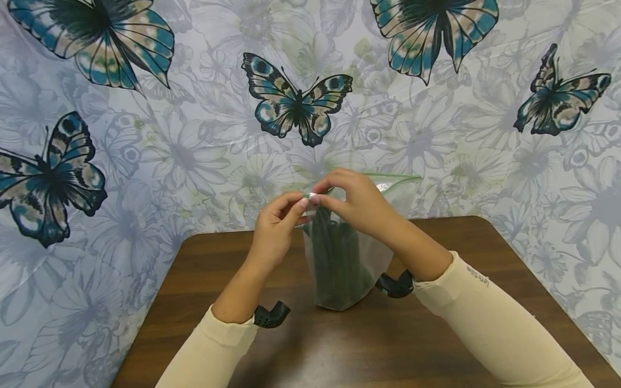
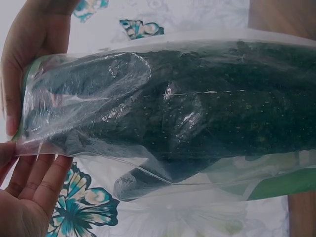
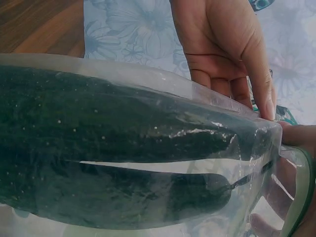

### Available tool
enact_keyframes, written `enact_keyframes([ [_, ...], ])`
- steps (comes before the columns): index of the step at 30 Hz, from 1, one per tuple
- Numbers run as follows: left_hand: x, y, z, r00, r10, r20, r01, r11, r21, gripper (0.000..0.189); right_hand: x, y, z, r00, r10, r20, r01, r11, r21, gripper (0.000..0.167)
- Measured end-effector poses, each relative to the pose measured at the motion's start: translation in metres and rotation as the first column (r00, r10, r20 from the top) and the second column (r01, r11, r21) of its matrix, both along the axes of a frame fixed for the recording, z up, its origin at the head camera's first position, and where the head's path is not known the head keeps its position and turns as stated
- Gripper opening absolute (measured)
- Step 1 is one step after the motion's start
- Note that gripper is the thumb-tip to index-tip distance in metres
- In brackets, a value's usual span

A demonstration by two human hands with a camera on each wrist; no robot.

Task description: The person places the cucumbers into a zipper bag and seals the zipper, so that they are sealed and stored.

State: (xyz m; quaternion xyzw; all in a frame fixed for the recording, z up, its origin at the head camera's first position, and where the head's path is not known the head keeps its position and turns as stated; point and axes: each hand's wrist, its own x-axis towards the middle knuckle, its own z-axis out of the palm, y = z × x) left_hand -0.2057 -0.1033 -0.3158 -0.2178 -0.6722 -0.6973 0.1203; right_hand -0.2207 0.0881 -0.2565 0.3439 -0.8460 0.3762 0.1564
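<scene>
A clear zip bag (image 1: 380, 253) with a green strip (image 1: 405, 177) along its top stands upright on the table. Dark green cucumbers (image 1: 335, 264) show through its film, their speckled skin plain in the left wrist view. My left hand (image 1: 274, 231) pinches the bag's top left corner between thumb and fingers. Close against those fingertips, my right hand (image 1: 361, 202) pinches the green-edged rim. In the right wrist view, the left thumb (image 3: 266, 101) presses the bag's upper edge, while the right hand (image 3: 291, 182) is partly hidden behind film and strip.
The brown wooden table (image 1: 213, 280) has rounded far corners. Right behind it hangs a floral cloth (image 1: 194, 140) with butterflies. Black wrist devices (image 1: 271, 315) sit under both cream sleeves, the right one close to the bag.
</scene>
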Motion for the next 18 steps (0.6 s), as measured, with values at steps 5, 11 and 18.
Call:
enact_keyframes([
  [5,0.0005,0.0005,0.0011,1.0,0.024,0.01,-0.024,1.0,0.01,0.024,-0.0001,0.0009,0.0008,1.0,0.0,-0.016,0.0,1.0,0.01,0.014],
  [11,0.0016,0.0003,0.0029,0.997,0.075,0.016,-0.075,0.997,-0.012,0.024,0.0002,0.0036,0.0021,1.0,0.001,-0.026,0.0,1.0,0.028,0.014],
  [18,0.0006,-0.0008,0.0031,0.996,0.079,0.037,-0.08,0.996,0.035,0.025,0.0,0.0077,0.0017,0.999,-0.006,-0.032,0.007,0.999,0.045,0.013],
])
